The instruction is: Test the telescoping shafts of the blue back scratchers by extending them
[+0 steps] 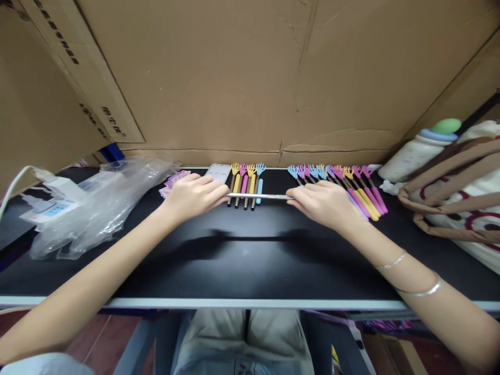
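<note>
a makeshift packing workstation: cardboard sheets [234, 73] wall in a black table [250, 260] from 9 to 3 o'clock, plastic bags [97, 203] at 10, colourful back scratchers [339, 182] at 1.

plastic bag [97, 203] left, tote bag [457, 203] right

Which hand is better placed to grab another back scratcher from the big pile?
Probably the right hand. It rests against the big pile of back scratchers, holding one end of the metal rod. The left hand holds the other end, beside the smaller row.
</note>
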Demonstrator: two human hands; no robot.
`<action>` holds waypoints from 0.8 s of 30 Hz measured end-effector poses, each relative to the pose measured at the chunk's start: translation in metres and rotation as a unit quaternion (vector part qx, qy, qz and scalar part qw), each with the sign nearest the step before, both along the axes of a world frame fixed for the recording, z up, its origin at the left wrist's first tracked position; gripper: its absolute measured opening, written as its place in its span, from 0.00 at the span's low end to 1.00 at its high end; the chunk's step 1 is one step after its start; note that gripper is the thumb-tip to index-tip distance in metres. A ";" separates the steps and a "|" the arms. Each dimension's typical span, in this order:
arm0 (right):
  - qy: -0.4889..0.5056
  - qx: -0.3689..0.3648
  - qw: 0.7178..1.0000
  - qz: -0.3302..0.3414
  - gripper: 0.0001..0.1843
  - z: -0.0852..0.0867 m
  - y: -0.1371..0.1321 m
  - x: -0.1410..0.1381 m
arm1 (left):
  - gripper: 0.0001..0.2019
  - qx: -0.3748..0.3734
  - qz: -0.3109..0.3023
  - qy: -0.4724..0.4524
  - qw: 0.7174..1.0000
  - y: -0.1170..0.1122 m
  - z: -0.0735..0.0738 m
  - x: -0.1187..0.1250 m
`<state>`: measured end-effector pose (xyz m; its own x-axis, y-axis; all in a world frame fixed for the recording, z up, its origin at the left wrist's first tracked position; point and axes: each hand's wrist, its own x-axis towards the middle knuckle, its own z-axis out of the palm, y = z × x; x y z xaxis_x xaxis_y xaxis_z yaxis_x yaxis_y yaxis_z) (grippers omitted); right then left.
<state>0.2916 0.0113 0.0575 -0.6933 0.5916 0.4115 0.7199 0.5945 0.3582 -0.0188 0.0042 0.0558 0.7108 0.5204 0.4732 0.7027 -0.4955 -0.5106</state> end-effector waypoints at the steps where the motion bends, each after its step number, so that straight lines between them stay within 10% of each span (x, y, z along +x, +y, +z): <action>1: -0.005 0.008 1.000 -0.002 0.24 0.003 0.000 0.004 | 0.17 0.011 0.002 -0.003 1.000 -0.001 0.000 -0.007; 9: -0.046 0.042 0.997 -0.035 0.20 -0.002 0.002 0.047 | 0.14 0.022 0.014 -0.013 1.000 -0.007 -0.002 -0.040; 18: -0.041 0.058 0.986 -0.153 0.21 -0.011 0.021 0.155 | 0.14 0.042 0.049 -0.022 0.998 0.008 -0.002 -0.082; 24: -0.018 0.050 0.987 -0.154 0.28 -0.010 0.024 0.160 | 0.14 0.065 0.059 -0.016 0.996 0.009 -0.003 -0.083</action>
